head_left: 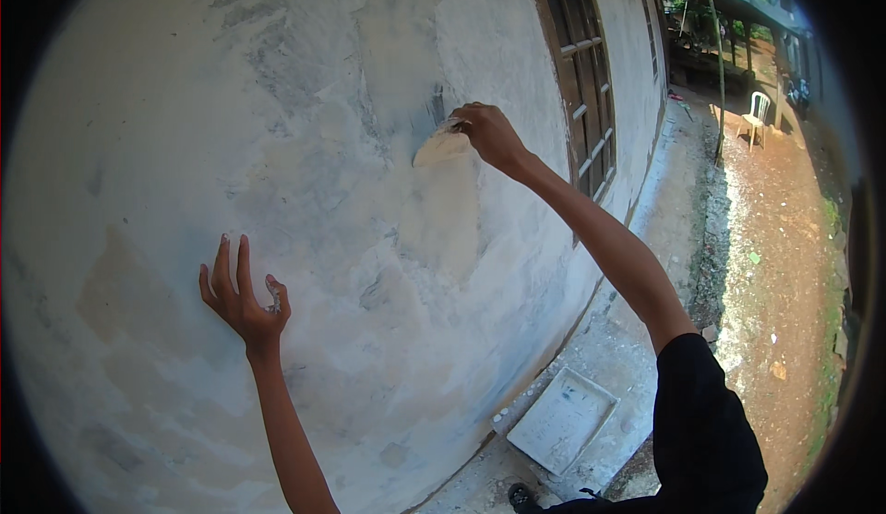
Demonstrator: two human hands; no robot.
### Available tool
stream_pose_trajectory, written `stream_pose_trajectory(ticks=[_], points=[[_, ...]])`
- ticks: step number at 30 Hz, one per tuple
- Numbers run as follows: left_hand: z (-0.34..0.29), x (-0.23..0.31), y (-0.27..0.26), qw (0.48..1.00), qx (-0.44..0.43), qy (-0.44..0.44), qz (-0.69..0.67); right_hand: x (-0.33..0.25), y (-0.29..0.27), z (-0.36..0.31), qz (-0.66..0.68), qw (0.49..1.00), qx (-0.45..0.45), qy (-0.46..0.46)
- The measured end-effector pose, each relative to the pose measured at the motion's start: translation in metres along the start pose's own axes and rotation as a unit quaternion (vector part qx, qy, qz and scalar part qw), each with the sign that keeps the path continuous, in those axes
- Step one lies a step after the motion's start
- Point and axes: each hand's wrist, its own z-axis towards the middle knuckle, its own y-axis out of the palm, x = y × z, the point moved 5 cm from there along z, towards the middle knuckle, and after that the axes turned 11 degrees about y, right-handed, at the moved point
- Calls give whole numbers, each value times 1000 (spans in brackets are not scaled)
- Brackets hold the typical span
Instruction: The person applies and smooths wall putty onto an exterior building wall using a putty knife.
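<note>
Black sleeve cloth (706, 412) lies nearest the camera, below and to the right of the right hand (492, 136), whose fingers are closed on a flat scraper (443, 149) with a pale, smeared blade. That scraper reaches down and left from these fingers, lying against or very near the patchy wall (323, 376); the exact contact cannot be made out. Gripping it close to the blade probably lets the fingers press and tilt it with firm control, and the slanted blade suits spreading or scraping. The right arm stretches up and across from the lower right, nearly straight, with its wrist bent so the knuckles face up. Well to the left of the right fingers and lower, the left hand (245, 309) is raised with its fingers spread apart, pointing upward, holding nothing visible; its thumb has whitish smears. It may be steadying the person, though whether it touches the wall cannot be told. Far below the right fingers, 1 pale rectangular tray (558, 412) rests on the ledge by the wall's foot, perhaps placed there to stay within reach. To their upper right is 1 barred window (591, 99).
</note>
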Motion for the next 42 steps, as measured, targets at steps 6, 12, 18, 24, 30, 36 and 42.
stream_pose_trajectory(ticks=[6, 12, 18, 24, 30, 36, 42], points=[[-1, -2, 2, 1000, 2, 1, 3, 5, -76, 150, -21, 992, 119, -18], [1, -3, -4, 1000, -9, 4, 10, -3, -68, 47, 59, 960, 251, 109], [-2, 0, -1, 1000, -5, 10, 9, -4, 48, -34, -25, 991, 110, 76], [1, 0, -1, 1000, 0, 11, 8, -7, 50, -57, -62, 995, 49, 56], [-4, -8, -3, 1000, -2, 7, 15, -4, -28, -39, 0, 993, -20, 117], [0, -1, 0, 1000, 0, 2, -1, 51, -5, 9, 338, 888, -66, 305], [-2, -1, -1, 1000, -2, 1, -1, 73, 21, -2, 162, 896, -24, 413]])
